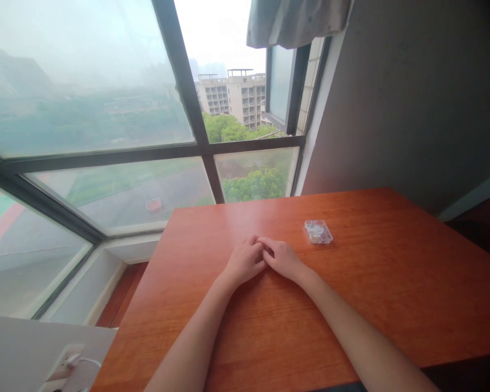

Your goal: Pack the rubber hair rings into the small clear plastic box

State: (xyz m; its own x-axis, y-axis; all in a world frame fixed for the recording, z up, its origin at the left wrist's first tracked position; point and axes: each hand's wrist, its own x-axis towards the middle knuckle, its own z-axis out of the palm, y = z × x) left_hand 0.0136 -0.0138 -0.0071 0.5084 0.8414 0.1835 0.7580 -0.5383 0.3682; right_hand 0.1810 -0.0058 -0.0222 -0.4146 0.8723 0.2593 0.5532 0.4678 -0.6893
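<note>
Both the left hand (244, 260) and the right hand (285, 259) rest curled together on the wooden table (392, 272), seemingly idle, whether holding anything I cannot tell, while the clear box (318, 232) sits apart to their right, and reaching it would call for parting them.

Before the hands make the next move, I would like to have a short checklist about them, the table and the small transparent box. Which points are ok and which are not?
1. Both hands visible: ok; left hand and right hand touch each other.
2. Nothing held between them: cannot tell; their inner sides are hidden.
3. Transparent box fully on the table: ok, away from the edges.
4. A hand already on the box: not ok; it lies apart, beyond and to the right of the right hand.
5. Box lid shut: cannot tell; too small and blurred.
</note>
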